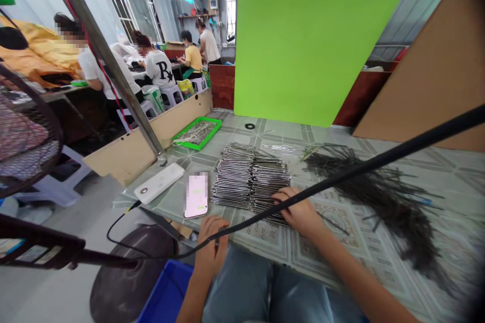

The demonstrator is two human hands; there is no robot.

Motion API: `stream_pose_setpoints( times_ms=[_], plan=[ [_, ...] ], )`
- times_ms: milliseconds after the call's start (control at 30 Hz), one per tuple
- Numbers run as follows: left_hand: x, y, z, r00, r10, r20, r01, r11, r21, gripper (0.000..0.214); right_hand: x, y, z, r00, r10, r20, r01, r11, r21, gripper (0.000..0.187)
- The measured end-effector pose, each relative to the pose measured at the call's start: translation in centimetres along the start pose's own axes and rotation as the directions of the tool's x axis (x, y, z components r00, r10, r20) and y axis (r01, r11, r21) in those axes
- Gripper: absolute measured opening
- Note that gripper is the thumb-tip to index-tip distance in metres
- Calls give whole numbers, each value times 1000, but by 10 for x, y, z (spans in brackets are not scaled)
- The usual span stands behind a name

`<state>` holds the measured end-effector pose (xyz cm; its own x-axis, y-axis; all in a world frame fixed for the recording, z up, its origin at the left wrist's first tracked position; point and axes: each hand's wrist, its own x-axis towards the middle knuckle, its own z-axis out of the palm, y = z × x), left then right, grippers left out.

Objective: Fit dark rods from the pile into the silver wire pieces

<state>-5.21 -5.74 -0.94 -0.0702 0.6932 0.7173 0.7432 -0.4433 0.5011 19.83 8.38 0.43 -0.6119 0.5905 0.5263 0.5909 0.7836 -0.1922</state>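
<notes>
In the head view, my right hand (297, 209) lies at the lower right of two side-by-side stacks of thin shiny metal rods (233, 176). Its fingers are bent together over the rod ends there. A black cable crosses in front and hides part of the grip. My left hand (212, 237) rests at the table's near edge, just below a phone (196, 194) with a lit screen. Its fingers lie loosely bent over the edge, and I see nothing held in them. To the right spreads a loose heap of dark thin rods (379, 197).
A green tray (217, 123) of small metal pieces stands at the back left. A white power bank (159, 183) lies near the left edge. The black cable (341, 171) slants across the view. Behind stands a green board (303, 45). Several people sit or stand at the far left.
</notes>
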Motion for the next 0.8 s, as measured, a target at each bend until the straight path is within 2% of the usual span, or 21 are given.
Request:
stream_pose_setpoints(
  times_ms=[133, 233, 333, 433, 533, 633, 700, 800],
  plan=[
    [1, 5, 5, 999, 6, 36, -6, 1000, 8, 12, -19, 38, -34, 975, 210, -67, -216, 969, -117, 33],
    [3, 10, 13, 996, 8, 84, -7, 1000, -14, 12, -54, 57, -50, 948, 317, 19, -310, 937, -159, 42],
    [6, 17, 23, 990, 11, 139, -3, 998, -59, 11, -86, 57, -49, 929, 357, 98, -345, 931, -121, 38],
    [10, 26, 33, 981, 21, 194, -1, 995, -105, 11, -100, 50, -42, 912, 399, 98, -388, 915, -112, 26],
    [14, 38, 42, 950, 98, 296, -56, 988, -147, 15, -95, 49, -39, 902, 421, 99, -412, 906, -94, 23],
    [20, 48, 53, 886, 186, 426, -144, 981, -129, 19, -77, 59, -42, 902, 427, 61, -427, 904, -21, 24],
    [22, 52, 62, 858, 189, 478, -175, 982, -74, 21, -57, 70, -45, 898, 437, 56, -435, 900, -43, 26],
    [22, 50, 72, 843, 133, 521, -156, 988, 0, 23, -21, 91, -40, 889, 447, 96, -431, 890, -151, 27]
  ],
)
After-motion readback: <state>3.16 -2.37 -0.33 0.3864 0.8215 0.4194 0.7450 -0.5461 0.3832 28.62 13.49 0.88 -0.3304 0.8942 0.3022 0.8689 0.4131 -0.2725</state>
